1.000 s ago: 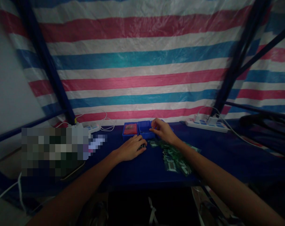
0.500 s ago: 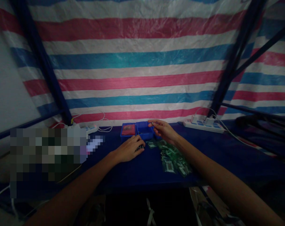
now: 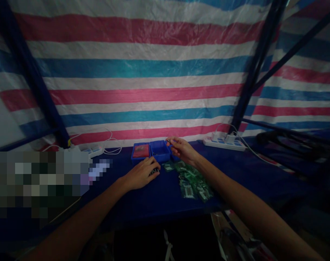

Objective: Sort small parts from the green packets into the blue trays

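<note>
My left hand (image 3: 142,174) rests on the dark blue table (image 3: 159,197), fingers curled over a small dark part that I cannot make out. My right hand (image 3: 182,149) hovers at the right edge of a small blue bin (image 3: 159,150), thumb and forefinger pinched on a tiny pale piece. A second blue bin with red contents (image 3: 141,150) stands just left of it. A loose pile of green circuit boards (image 3: 192,179) lies on the table under my right forearm.
White power strips lie at the back left (image 3: 92,149) and back right (image 3: 224,144) with cables. A striped tarp hangs behind. Dark blue frame poles (image 3: 31,79) stand either side. A blurred patch covers the left of the table.
My right hand lifted from inside the blue bin to its right edge, pinched on a tiny piece. The left hand stayed put. The view drifted so everything sits further left.
</note>
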Available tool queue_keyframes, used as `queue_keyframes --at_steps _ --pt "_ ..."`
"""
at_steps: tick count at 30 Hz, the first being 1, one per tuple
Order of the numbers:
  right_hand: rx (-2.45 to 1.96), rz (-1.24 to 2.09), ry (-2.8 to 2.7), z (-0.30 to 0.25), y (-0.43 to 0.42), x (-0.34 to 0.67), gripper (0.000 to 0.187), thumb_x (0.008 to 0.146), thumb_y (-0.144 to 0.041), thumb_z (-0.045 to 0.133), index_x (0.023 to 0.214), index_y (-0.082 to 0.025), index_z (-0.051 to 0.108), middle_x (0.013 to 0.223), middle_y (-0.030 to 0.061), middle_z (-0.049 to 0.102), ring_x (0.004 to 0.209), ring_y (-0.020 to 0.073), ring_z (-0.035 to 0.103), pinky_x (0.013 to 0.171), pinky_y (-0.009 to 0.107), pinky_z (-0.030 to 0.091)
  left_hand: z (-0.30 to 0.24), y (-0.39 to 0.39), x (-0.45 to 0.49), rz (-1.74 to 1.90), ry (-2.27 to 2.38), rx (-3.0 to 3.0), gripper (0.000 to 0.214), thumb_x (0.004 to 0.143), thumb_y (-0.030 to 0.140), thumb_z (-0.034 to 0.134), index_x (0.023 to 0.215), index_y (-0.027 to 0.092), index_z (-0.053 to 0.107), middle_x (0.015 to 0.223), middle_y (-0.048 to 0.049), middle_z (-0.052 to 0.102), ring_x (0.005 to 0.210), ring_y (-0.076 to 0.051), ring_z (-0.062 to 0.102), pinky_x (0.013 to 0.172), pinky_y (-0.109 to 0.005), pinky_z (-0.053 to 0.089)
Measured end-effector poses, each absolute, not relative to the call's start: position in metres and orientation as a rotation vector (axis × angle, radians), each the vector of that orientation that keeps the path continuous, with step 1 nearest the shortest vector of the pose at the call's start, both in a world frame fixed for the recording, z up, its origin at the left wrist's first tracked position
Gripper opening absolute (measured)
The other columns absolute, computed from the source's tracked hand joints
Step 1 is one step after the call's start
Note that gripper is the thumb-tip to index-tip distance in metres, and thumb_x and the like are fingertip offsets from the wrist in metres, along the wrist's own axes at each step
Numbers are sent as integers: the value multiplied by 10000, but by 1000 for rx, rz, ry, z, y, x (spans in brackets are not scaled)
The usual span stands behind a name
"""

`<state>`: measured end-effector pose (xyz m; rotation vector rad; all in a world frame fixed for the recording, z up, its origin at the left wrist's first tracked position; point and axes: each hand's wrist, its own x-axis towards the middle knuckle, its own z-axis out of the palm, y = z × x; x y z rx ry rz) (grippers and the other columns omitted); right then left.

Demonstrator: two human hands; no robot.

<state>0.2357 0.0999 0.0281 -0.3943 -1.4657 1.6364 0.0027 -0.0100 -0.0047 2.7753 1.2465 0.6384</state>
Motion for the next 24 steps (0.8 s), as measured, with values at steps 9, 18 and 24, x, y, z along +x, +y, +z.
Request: queue_keyframes --at_steps 9,18,24 --pt "-508 1410 -1589 27 99 235 353 818 -441 808 1081 -222 720 888 -2 626 526 59 368 449 217 200 -6 -9 3 642 1249 2760 167 1067 330 520 1156 231 622 1166 -57 572 1102 -222 579 1005 -384 476" --pt "-520 381 -1990 20 101 232 129 900 -249 715 1019 -201 707 908 37 625 786 173 566 718 314 434 -3 -8 1 681 1200 2740 203 1090 327 454 1122 237 633 1131 -44 589 1082 -200 598 985 -353 477" --pt "-555 344 -2024 19 103 234 99 929 -261 687 1014 -212 675 947 44 630 817 189 577 753 323 444 -2 -9 1 687 1194 2736 213 1088 334 449 1129 238 635 1135 -49 601 1087 -202 600 982 -347 479"
